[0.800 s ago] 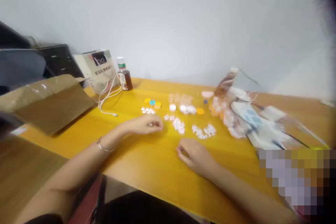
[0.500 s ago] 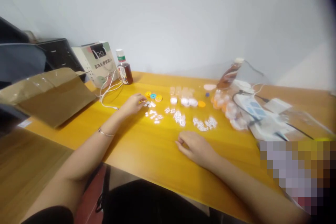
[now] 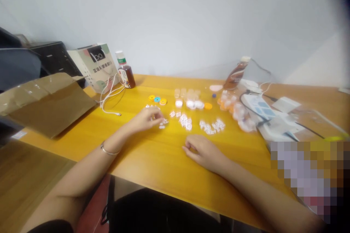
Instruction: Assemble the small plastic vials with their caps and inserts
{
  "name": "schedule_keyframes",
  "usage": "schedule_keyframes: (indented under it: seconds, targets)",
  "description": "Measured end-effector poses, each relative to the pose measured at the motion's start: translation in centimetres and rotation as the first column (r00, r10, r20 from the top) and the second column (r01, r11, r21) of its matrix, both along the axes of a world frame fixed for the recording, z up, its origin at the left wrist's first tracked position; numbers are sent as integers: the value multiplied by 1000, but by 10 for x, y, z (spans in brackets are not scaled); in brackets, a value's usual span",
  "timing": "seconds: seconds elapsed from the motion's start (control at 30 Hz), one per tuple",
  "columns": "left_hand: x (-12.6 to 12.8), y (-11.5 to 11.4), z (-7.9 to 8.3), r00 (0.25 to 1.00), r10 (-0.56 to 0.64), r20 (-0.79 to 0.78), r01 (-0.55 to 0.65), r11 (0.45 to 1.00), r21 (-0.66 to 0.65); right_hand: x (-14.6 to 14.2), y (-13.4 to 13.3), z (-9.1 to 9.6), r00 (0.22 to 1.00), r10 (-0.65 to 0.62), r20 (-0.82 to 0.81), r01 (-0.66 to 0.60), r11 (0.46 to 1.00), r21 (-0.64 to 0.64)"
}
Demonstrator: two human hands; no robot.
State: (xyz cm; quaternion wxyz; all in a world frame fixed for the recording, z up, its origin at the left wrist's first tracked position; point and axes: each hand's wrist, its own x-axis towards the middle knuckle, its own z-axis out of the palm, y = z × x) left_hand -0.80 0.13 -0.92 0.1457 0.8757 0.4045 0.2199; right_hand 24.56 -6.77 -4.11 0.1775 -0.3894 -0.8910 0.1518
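Observation:
Small white pieces lie in heaps (image 3: 186, 121) on the yellow table (image 3: 153, 160), with another heap (image 3: 212, 126) further right. My left hand (image 3: 146, 119) rests by the leftmost white pieces (image 3: 163, 123), fingers curled and pinched over them; what they hold is too small to name. My right hand (image 3: 203, 151) lies on the table nearer me, fingers loosely curled under. Behind the heaps sit three coloured rings (image 3: 157, 99), small clear cups (image 3: 188, 99) and an orange disc (image 3: 208, 106).
A cardboard box flap (image 3: 49, 100) lies at the left, with a paper bag (image 3: 98, 66), a white cable (image 3: 109, 98) and a brown bottle (image 3: 124, 73) behind. At the right are a tilted bottle (image 3: 236, 74), plastic bags of small cups (image 3: 237, 113) and papers (image 3: 270, 116).
My left hand went out to the coloured rings, then drew back toward me to the leftmost white pieces. My right hand stayed where it was. The view shifted slightly.

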Motion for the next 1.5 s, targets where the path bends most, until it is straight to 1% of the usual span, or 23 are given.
schedule_keyframes:
  seconds: [0.03,0.1,0.17,0.3,0.4,0.47,0.53,0.57,0.6,0.63,0.7,0.8,0.9,1.0,1.13,1.2,1.27,1.33,1.37,1.4,1.43,1.47,1.5]
  targets:
    - [9,-9,1,996,-89,10,89,996,-14,0,0,0,1000,-1,-6,1,1000,-5]
    - [24,-21,0,982,-191,-10,191,982,-6,0,1,-1,1000,-6,-17,6,1000,-10]
    - [34,-28,-5,966,-257,-39,256,966,-22,0,1,-2,1000,-7,-24,6,1000,-13]
    - [39,-28,-13,959,-284,-22,282,957,-71,0,2,-2,999,0,-35,0,1000,-10]
    - [36,-25,-12,954,-296,43,299,944,-141,0,1,-2,999,2,-40,-2,1000,-8]
    - [30,-18,-10,968,-232,98,245,959,-143,0,1,-2,999,1,-39,-2,1000,-12]
    - [18,-5,-10,985,-77,155,91,992,-84,0,1,-1,999,-1,-34,0,1000,-16]
    - [10,5,-10,985,12,173,-3,999,-51,0,1,-1,999,-2,-32,2,1000,-17]
    - [1,16,-11,972,127,198,-128,992,-6,0,1,-1,999,-3,-33,3,1000,-16]
    - [-9,29,-11,949,239,207,-250,968,29,0,1,-1,999,-4,-34,3,1000,-16]
    - [-28,56,-12,905,403,136,-413,909,58,1,1,-1,999,-5,-38,4,1000,-17]
    - [-49,91,-10,907,417,51,-419,907,32,1,1,0,999,-5,-42,4,1000,-25]
    - [-55,113,-8,924,383,-18,-383,923,-33,1,1,0,999,-3,-46,2,999,-35]
    - [-51,124,-9,928,367,-58,-371,925,-86,1,2,-1,999,-5,-52,3,999,-36]
    - [-45,129,-9,919,383,-92,-392,911,-125,1,1,-2,999,-7,-44,5,999,-40]
    - [-43,126,-5,909,406,-98,-416,900,-127,2,1,-2,999,-3,-42,2,999,-46]
    - [-41,116,3,891,446,-88,-453,885,-110,2,1,-2,999,-2,-46,0,999,-46]
    - [-34,94,13,883,466,-55,-469,880,-81,2,1,-1,999,-5,-48,3,999,-42]
    - [-29,79,18,894,446,-34,-448,891,-74,1,1,-1,999,-6,-48,4,999,-41]
    - [-22,63,22,940,342,7,-340,937,-82,1,1,-1,999,-8,-48,6,999,-41]
    - [-15,45,25,980,197,33,-192,974,-118,1,1,-1,999,-10,-49,8,999,-40]
    - [-7,28,26,999,24,25,-20,987,-161,0,1,0,999,-11,-51,9,999,-40]
    - [1,13,26,993,-117,24,120,975,-186,0,1,0,999,-10,-54,8,999,-40]
